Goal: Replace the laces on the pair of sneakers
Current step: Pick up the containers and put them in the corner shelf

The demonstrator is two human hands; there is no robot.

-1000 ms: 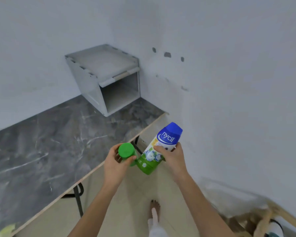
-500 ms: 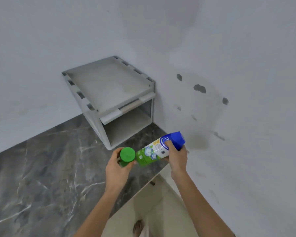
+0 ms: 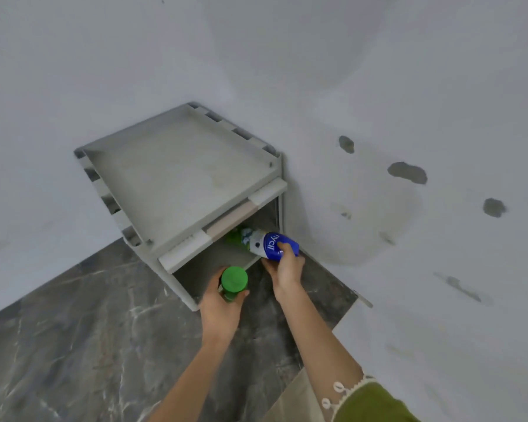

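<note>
We see neither sneakers nor laces anywhere in the frame, so we judge this to be clearing up around the lacing work, not the lacing itself. The step in hand looks like stowing two containers in the grey organizer (image 3: 177,166) at the centre of the frame, which sits on the marbled bench (image 3: 73,345) in the corner of the wall (image 3: 378,86).

Our right hand (image 3: 284,269) has its fingers curled round the cap end of the blue-capped bottle (image 3: 265,243). The bottle lies on its side with its green base already under the top tray, inside the lower compartment. To do this well, we would slide it straight back along the compartment floor towards the right-hand side wall and let go only once it rests flat. A round bottle lying down may roll forward.

Our left hand (image 3: 220,303) grips the green-capped container (image 3: 233,280) upright, just in front of the opening, at centre frame. It probably goes in beside the bottle, so we should leave room on the left of the compartment.

The low front lip of the top tray hangs over the opening and could catch the knuckles or the taller container. To the right of centre, dark patches (image 3: 407,172) mark the wall. A green sleeve (image 3: 375,403) shows at the lower right of the frame.
</note>
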